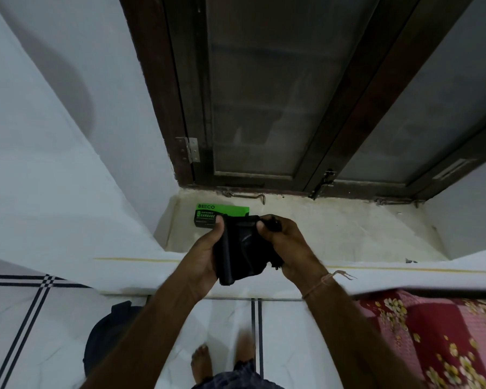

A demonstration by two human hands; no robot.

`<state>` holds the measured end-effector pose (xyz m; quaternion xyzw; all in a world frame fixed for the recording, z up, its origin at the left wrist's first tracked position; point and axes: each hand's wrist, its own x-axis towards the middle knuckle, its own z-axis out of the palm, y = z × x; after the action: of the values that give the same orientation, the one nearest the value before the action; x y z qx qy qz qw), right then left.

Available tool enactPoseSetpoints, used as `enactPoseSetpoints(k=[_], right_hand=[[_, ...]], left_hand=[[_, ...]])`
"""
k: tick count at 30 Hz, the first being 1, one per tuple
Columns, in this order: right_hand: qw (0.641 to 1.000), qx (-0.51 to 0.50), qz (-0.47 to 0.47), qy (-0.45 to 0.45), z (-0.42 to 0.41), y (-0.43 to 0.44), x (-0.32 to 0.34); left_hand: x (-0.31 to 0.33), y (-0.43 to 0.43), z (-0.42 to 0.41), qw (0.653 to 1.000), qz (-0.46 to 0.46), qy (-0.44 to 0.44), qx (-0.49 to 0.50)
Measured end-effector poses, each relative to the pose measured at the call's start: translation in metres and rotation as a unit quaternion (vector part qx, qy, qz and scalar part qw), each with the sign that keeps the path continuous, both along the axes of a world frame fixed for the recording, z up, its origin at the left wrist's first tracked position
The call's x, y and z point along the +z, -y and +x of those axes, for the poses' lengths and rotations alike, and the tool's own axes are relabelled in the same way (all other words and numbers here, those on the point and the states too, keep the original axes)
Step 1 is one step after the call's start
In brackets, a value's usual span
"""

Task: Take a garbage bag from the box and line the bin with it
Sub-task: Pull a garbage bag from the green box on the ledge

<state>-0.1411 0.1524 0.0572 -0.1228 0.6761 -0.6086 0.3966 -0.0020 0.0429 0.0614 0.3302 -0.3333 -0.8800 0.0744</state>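
Observation:
A green and black garbage bag box (208, 216) lies on the pale window sill (334, 231), at its left end. I hold a folded black garbage bag (243, 251) in front of the sill with both hands. My left hand (205, 254) grips its left edge, thumb on top. My right hand (286, 245) pinches its upper right corner. The bag partly hides the box's right end. No bin is recognisable in view.
A dark wooden window frame (314, 153) with frosted panes rises behind the sill. A dark bag-like object (107, 335) sits on the tiled floor at lower left. A red floral bedspread (438, 338) lies at right. My bare feet (202, 363) stand on the white tiles.

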Motion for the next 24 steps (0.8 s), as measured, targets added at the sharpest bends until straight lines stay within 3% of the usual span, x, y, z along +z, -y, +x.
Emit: enactPoseSetpoints(k=[4, 9, 17, 24], right_hand=[[0.999, -0.021, -0.013, 0.022, 0.0021, 0.0032, 0.002], [0.998, 0.068, 0.004, 0.007, 0.0079, 0.0051, 0.0037], [1.0, 0.012, 0.007, 0.022, 0.0003, 0.0044, -0.0024], [0.998, 0.037, 0.011, 0.046, 0.0046, 0.0068, 0.0054]], left_hand=[[-0.0021, 0.0002, 0.0011, 1.0, -0.007, 0.007, 0.013], [-0.0054, 0.0001, 0.0009, 1.0, -0.018, 0.012, 0.002], [-0.0035, 0.0021, 0.003, 1.0, 0.024, 0.016, 0.01], [-0.0051, 0.0013, 0.0009, 1.0, 0.005, 0.004, 0.01]])
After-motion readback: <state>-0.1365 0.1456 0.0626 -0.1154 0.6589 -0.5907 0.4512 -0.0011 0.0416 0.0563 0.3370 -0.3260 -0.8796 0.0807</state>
